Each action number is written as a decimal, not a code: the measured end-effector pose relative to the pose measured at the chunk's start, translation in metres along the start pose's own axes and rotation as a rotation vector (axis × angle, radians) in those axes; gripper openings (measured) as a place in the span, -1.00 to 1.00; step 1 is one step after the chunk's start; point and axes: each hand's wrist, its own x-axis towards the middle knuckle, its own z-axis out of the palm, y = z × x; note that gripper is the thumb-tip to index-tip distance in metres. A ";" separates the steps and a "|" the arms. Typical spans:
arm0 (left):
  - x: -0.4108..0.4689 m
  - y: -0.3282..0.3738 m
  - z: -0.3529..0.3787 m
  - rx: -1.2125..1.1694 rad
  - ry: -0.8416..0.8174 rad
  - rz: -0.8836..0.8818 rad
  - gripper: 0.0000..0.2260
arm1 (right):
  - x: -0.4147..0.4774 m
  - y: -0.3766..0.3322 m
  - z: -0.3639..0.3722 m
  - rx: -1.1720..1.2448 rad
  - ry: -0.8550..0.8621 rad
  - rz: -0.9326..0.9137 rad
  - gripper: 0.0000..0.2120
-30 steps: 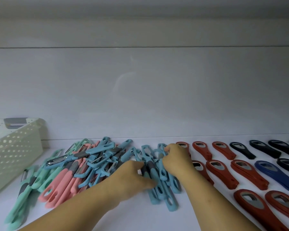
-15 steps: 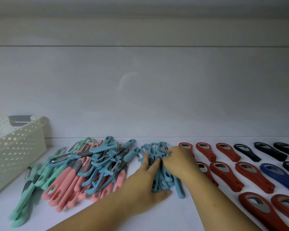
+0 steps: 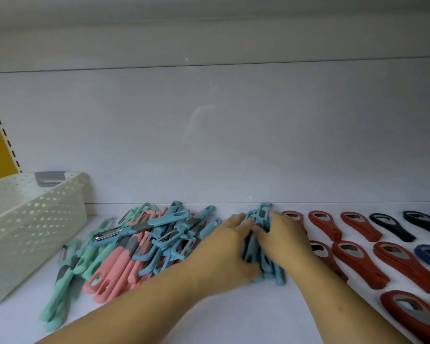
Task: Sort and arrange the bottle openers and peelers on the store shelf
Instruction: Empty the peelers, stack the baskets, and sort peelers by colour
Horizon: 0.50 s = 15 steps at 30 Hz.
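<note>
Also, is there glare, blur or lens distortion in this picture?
Head view: a faint curved glare streak on the white back panel; the slotted upright at far left leans, from the wide lens; the left hand, right hand and blue peelers look slightly soft.

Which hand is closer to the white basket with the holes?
Left. The left hand presses the bunched blue peelers from the white basket side; the right hand grips them from the far side, next to the red openers.

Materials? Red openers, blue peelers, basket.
Red openers: matte plastic or rubbery body, dull look; grey shiny insert looks metal. Blue peelers: matte plastic, grey collar possibly rubber, glinting blade looks steel. Basket: off-white moulded plastic, perforated wall.
</note>
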 end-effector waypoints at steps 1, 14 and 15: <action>0.004 -0.005 -0.011 0.071 0.036 -0.030 -0.49 | 0.000 0.000 0.001 0.004 0.006 -0.005 -0.73; 0.057 -0.055 -0.043 0.638 -0.292 -0.454 -0.41 | -0.001 -0.001 0.009 0.066 -0.045 -0.033 -0.66; 0.060 -0.057 -0.043 0.632 -0.305 -0.489 -0.36 | -0.001 -0.002 0.008 0.061 -0.050 -0.032 -0.66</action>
